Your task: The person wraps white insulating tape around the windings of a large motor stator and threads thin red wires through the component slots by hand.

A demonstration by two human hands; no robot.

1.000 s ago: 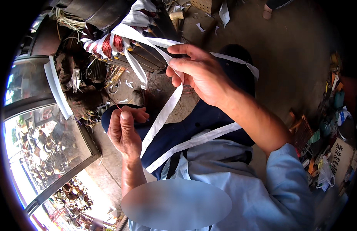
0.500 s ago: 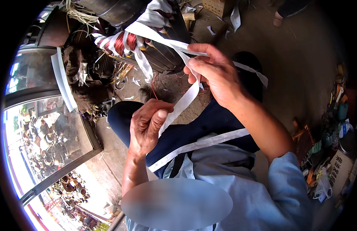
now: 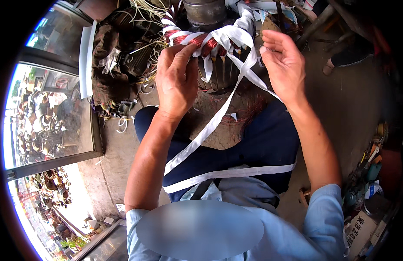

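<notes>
Red coil (image 3: 200,40) runs sideways up front, left hand (image 3: 175,80) on it (can't tell if gripping), right hand (image 3: 284,67) farther off, loosely open.

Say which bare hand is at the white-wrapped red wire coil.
The left hand: its fingers are at the coil's red wire; the right hand is open beside the white cloth tape.

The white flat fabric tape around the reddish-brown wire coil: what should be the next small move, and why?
Probably, the right hand should pinch the white flat fabric tape and draw it snug: its loop looks slack by the reddish-brown wire coil, the right hand is open beside that loop, and the left hand is at the coil.
</notes>
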